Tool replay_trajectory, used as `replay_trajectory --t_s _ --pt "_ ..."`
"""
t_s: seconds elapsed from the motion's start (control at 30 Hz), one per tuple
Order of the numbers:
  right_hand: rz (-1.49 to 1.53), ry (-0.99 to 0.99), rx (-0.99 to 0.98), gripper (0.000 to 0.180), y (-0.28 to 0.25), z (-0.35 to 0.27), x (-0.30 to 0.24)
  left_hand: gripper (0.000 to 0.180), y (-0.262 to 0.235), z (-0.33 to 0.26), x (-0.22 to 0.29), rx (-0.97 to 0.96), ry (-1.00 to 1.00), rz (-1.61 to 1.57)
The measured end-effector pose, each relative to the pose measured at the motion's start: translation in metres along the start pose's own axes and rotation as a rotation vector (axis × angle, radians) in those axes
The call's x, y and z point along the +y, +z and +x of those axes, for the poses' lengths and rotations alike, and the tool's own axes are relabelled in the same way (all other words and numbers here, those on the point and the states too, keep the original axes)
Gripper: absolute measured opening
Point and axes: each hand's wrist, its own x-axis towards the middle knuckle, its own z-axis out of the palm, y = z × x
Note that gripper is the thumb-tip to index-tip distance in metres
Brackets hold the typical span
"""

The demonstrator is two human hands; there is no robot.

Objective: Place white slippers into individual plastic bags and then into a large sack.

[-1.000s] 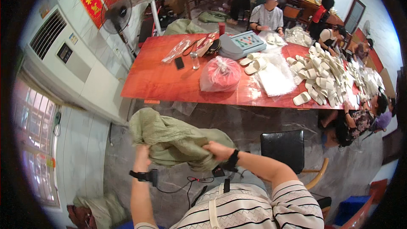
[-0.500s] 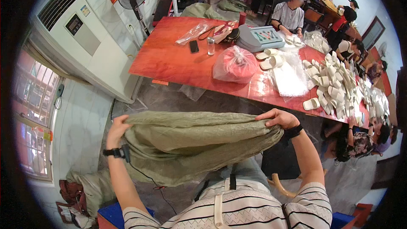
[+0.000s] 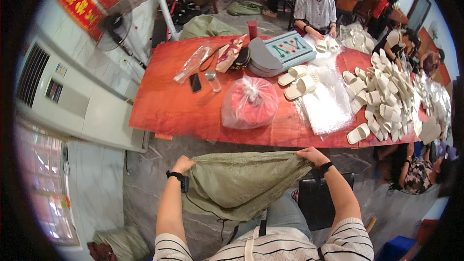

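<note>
An olive-green woven sack (image 3: pixel 241 179) hangs stretched between my two hands in front of my legs. My left hand (image 3: pixel 183 164) is closed on its upper left corner. At the upper right corner my right hand (image 3: pixel 312 155) grips the edge, thumb and fingers pressed together. The sack's top edge runs almost straight from hand to hand, and its lower part sags in folds. Beyond it stands a red table (image 3: pixel 164 101) with a knotted clear bag of something red (image 3: pixel 250 102) near its front edge.
A pile of cream slippers (image 3: pixel 386 99), clear plastic bags (image 3: pixel 331 113) and a grey case (image 3: pixel 280 53) lie on the table. A person (image 3: pixel 316 9) sits behind it handling slippers. A black chair seat (image 3: pixel 326 200) is at my right. Another sack (image 3: pixel 123 241) lies on the floor lower left.
The sack has been pulled flatter and now hangs lower, with my hands closer together. My left hand has moved right. The view has shifted, bringing the table nearer.
</note>
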Motion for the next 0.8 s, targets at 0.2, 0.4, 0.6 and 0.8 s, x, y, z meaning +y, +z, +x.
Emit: replay_trajectory --t_s 0.2,0.4,0.6,0.8 --pt "-0.076 0.031 -0.023 0.038 -0.034 0.102 0.021 0.052 0.033 0.103 0.044 -0.034 -0.107 0.564" --pt "-0.218 0.039 0.003 0.041 -0.054 0.159 0.031 0.048 0.046 0.188 0.118 -0.096 -0.435 0.34" --pt "-0.187 0.074 0.03 0.043 -0.043 0.197 0.051 0.055 0.1 0.209 0.154 0.246 -0.538 -0.93" --pt "-0.156 0.116 0.08 0.043 -0.036 0.194 0.064 0.077 0.124 0.155 0.276 -0.194 -0.559 -1.656"
